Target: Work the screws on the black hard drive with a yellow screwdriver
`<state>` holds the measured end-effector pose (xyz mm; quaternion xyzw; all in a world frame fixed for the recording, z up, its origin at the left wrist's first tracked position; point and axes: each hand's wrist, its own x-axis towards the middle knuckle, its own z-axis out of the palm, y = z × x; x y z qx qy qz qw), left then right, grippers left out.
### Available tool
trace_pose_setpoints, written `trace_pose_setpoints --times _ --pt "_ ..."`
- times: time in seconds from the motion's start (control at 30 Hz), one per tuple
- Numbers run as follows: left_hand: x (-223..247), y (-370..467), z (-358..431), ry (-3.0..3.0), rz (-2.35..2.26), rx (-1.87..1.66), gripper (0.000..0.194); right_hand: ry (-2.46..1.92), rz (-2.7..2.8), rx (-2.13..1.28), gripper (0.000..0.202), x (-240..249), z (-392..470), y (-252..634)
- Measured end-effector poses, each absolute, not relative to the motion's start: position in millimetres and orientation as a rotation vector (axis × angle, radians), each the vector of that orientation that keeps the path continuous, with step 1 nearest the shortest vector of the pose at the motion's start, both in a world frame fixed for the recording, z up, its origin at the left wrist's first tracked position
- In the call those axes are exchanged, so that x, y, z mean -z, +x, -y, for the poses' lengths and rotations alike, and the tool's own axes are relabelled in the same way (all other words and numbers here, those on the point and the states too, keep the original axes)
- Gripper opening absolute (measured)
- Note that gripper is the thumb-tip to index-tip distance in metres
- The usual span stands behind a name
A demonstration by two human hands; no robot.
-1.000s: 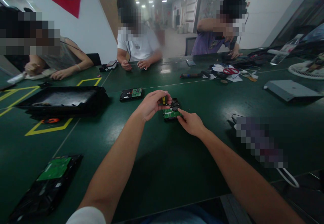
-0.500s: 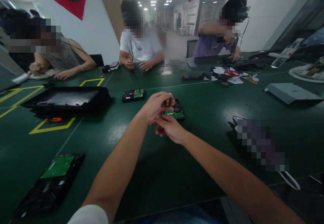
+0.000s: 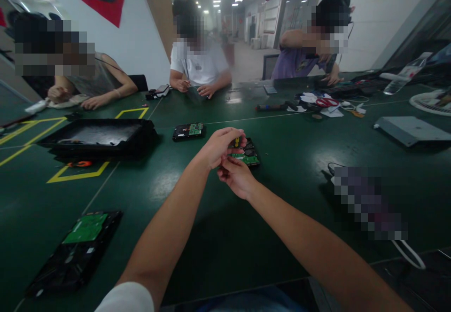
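My left hand (image 3: 225, 145) is closed round a screwdriver with a black and yellow handle (image 3: 237, 141); only part of the handle shows between the fingers. Just below it, my right hand (image 3: 237, 175) is curled with thumb and fingertips together, close to the left fingers. Whatever those fingertips may hold is hidden. Behind both hands a hard drive (image 3: 252, 151) with a green circuit board lies on the table, partly covered by them. A second hard drive (image 3: 188, 131) rests further left, and a larger one (image 3: 75, 253) lies at the near left.
A stack of black trays (image 3: 95, 136) stands on the left, with an orange object (image 3: 80, 164) by its near edge. On the right lie a blurred-out pouch-like item (image 3: 368, 201) and a grey metal case (image 3: 416, 129). Three people sit across the green table (image 3: 303, 161).
The view has shifted slightly, so things sit a little further right. My right hand's fingers have curled in more tightly beneath the left hand. The screwdriver stays in my left hand.
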<state>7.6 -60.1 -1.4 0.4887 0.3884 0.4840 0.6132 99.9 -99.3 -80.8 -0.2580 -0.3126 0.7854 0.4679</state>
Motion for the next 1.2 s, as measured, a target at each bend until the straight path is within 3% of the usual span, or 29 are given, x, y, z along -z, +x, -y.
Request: trace_pose_setpoints --times 0.6,0.93,1.2 --pt "-1 7 62 1.185 -0.901 -1.097 0.025 -0.948 1.164 -1.460 0.035 83 100 126" --pt "4 3 56 1.219 -0.904 -1.102 0.027 -1.381 1.582 -0.400 0.028 92 59 217" --pt "0 3 58 1.328 -0.988 -1.132 0.029 -1.838 1.915 -0.415 0.049 102 54 220"
